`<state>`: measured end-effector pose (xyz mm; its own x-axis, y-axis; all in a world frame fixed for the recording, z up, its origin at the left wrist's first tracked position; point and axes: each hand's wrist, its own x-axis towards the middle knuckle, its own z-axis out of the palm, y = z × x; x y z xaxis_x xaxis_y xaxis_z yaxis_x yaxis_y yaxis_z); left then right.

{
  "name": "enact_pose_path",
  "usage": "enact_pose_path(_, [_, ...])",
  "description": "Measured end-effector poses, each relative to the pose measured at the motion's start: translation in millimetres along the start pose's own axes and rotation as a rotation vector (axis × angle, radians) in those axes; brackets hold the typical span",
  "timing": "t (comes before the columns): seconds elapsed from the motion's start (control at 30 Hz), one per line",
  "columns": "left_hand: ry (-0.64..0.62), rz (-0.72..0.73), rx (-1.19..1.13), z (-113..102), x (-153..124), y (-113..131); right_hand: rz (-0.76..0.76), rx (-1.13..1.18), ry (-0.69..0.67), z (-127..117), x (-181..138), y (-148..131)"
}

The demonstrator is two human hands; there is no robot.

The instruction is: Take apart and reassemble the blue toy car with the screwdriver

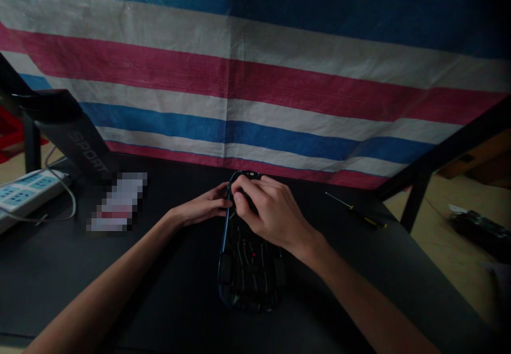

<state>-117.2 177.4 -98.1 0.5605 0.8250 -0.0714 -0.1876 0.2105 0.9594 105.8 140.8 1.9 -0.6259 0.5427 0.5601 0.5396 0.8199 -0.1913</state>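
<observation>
A dark toy car (251,274) lies upside down on the black table, its underside and wheels facing up and a blue edge showing along its left side. My left hand (207,205) grips that left side near the far end, thumb and fingers against the body. Over the far half of the underside, my right hand (271,210) is closed, with the fingers bent and pressed together. Whatever those fingers pinch, if anything, is hidden by the hand. Part of the car beneath is covered as well.
On the black table (167,285), a screwdriver (355,211) lies to the right. A white power strip (32,191) with a cable sits at the left, near a blurred-out flat item (120,202) and a dark "SPORT" object (80,136). A striped sheet (255,88) hangs behind.
</observation>
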Motion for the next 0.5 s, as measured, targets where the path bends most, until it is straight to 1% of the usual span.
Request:
enact_pose_path(0.13, [-0.015,0.007,-0.023,-0.1,0.5,0.8,-0.048,0.07,-0.015,-2.3,0.5,2.6])
enact_pose_path(0.33, [0.006,-0.01,0.003,0.9,0.2,3.0,0.023,0.028,-0.013,-1.5,-0.8,1.3])
enact_pose_path(0.43, [0.006,-0.006,-0.013,1.7,1.2,2.4,-0.026,0.047,-0.01,-2.3,-0.6,-0.1])
enact_pose_path(0.5, [0.004,-0.006,-0.024,1.3,1.9,0.9,-0.036,0.021,-0.01,-2.1,-0.2,-0.6])
